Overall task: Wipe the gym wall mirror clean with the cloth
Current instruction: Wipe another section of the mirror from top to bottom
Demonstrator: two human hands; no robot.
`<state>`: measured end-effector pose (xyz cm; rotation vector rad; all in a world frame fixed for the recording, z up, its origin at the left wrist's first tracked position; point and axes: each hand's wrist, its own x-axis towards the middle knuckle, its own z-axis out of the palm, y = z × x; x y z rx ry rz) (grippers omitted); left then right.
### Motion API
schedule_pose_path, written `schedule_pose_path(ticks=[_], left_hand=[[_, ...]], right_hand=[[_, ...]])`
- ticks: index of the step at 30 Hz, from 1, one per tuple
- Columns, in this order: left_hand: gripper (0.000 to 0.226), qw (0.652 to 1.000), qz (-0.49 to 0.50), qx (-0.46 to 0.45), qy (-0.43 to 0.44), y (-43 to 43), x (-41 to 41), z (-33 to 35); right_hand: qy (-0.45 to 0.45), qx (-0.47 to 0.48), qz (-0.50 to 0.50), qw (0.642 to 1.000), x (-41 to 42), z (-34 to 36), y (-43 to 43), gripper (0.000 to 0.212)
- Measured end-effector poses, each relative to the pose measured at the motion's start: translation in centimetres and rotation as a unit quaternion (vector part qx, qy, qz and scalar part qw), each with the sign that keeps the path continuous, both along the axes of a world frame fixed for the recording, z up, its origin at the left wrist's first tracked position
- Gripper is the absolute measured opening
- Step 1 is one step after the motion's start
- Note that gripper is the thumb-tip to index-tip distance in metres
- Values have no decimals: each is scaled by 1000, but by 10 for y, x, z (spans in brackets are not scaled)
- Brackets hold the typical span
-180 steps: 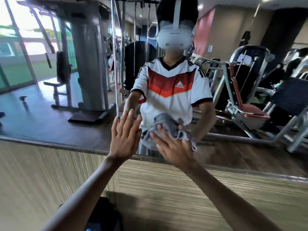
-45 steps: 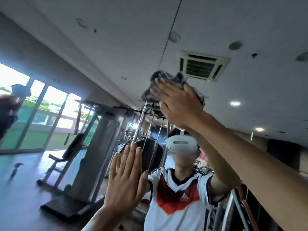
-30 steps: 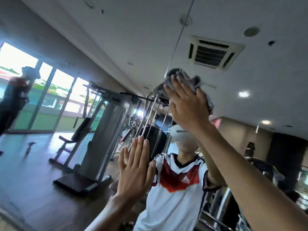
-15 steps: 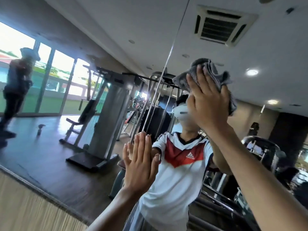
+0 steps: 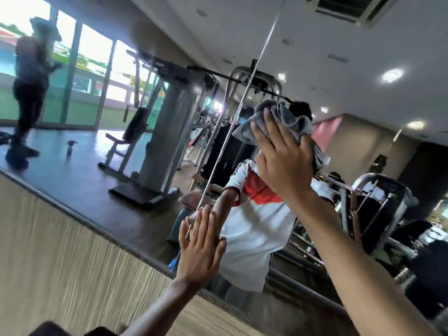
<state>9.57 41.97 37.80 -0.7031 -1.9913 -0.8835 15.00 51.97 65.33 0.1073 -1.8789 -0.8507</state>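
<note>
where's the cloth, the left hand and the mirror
cloth (image 5: 289, 118), head view, grey folds near its top
left hand (image 5: 201, 248), head view, back of the hand
mirror (image 5: 97, 180), head view, glass near its lower edge

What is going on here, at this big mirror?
A person is wiping the gym wall mirror. The right hand presses a bunched grey cloth against the glass, up where the head of their own reflection would show. The left hand rests flat on the mirror lower down, with straight fingers.
</note>
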Motion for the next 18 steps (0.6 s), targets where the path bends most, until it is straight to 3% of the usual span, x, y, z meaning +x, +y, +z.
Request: schedule_pose_path(ticks=[3, 7, 9, 12, 15, 18], left_hand=[[66, 1000, -5, 2, -22, -4, 0, -14], [66, 998, 0, -26, -49, -11, -1, -48], [66, 997, 3, -42, -63, -15, 0, -65], [66, 993, 11, -85, -79, -21, 5, -88], [65, 990, 18, -110, -90, -28, 12, -102], [67, 989, 10, -106, -101, -33, 17, -108]], right_hand=[[-22, 8, 7, 1000, -17, -48, -20, 56], [-209, 167, 19, 963, 3, -130, -5, 49], [-265, 233, 22, 935, 23, -133, 19, 46], [-221, 251, 49, 941, 29, -98, 43, 50], [-105, 116, 12, 988, 14, -68, 24, 50], [-20, 36, 7, 999, -4, -84, -14, 53]])
